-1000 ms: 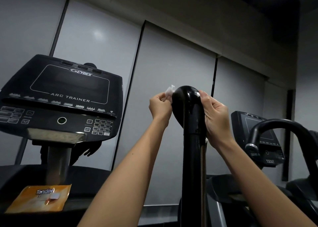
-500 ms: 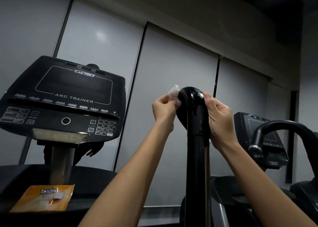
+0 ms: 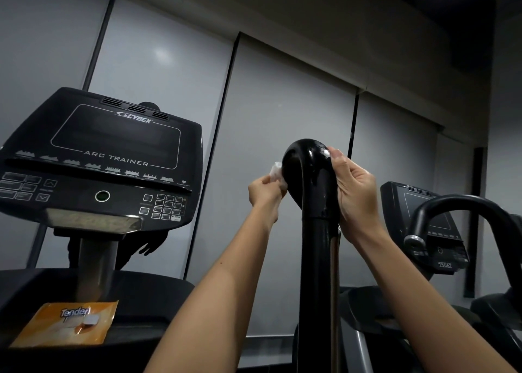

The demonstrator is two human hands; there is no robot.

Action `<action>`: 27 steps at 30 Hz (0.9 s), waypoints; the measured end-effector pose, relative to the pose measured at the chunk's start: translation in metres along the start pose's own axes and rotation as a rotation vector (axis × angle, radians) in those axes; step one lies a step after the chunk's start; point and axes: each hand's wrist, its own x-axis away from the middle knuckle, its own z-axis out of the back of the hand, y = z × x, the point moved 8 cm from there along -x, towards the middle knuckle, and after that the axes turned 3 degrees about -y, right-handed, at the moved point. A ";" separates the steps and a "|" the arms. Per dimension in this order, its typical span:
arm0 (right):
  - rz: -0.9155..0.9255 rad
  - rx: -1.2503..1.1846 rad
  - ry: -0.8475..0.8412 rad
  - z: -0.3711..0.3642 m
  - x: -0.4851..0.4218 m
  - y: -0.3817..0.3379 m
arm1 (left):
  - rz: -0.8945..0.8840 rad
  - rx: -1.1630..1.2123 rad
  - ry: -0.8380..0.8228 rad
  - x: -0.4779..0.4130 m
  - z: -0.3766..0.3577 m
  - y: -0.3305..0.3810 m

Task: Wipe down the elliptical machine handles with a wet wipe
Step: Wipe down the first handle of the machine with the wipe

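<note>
Open air lies between the console (image 3: 101,157) and the handle (image 3: 312,180).

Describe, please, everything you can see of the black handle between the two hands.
The black handle is a glossy tube, curving over at its top and standing upright on a post. Wet streaks shine on it. The left hand pinches a white wipe against its left side; the right hand curls round its right side.

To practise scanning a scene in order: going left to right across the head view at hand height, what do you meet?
Console → left hand, pinching the wipe → handle → right hand → second console.
</note>
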 end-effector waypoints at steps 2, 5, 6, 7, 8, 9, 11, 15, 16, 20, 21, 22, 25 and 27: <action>0.004 0.009 -0.001 0.001 -0.001 0.001 | 0.091 0.008 -0.002 -0.001 0.000 -0.016; 0.023 0.012 -0.007 0.001 -0.001 0.002 | 0.225 0.099 -0.043 0.006 -0.001 -0.034; 0.028 0.014 -0.009 0.002 -0.002 0.001 | 0.249 0.113 -0.061 0.009 -0.001 -0.035; 0.029 0.019 -0.009 0.002 -0.002 0.001 | 0.262 0.119 -0.079 0.011 -0.001 -0.033; 0.028 0.024 -0.006 0.002 -0.002 0.002 | 0.258 0.115 -0.093 0.012 0.000 -0.028; 0.025 0.027 -0.004 0.003 -0.003 0.002 | 0.243 0.119 -0.099 0.011 0.000 -0.021; 0.017 0.031 -0.006 0.004 -0.004 0.004 | 0.192 0.127 -0.095 0.011 0.001 -0.004; 0.009 0.016 0.008 0.005 -0.005 0.006 | 0.054 0.073 -0.110 0.015 0.003 0.034; 0.010 0.019 0.011 0.005 -0.005 0.006 | 0.014 0.046 -0.124 0.016 0.002 0.043; -0.004 0.004 0.017 0.004 -0.004 0.006 | -0.122 -0.057 -0.156 0.027 -0.004 0.067; -0.005 0.006 0.019 0.004 -0.003 0.005 | -0.163 -0.084 -0.170 0.032 -0.006 0.071; -0.006 0.012 0.021 0.004 -0.003 0.005 | -0.207 -0.109 -0.182 0.036 -0.009 0.076; -0.022 0.032 0.025 0.004 -0.002 0.004 | -0.317 -0.139 -0.176 0.047 -0.011 0.084; -0.028 0.057 0.010 0.003 -0.002 0.001 | -0.364 -0.162 -0.155 0.057 -0.009 0.084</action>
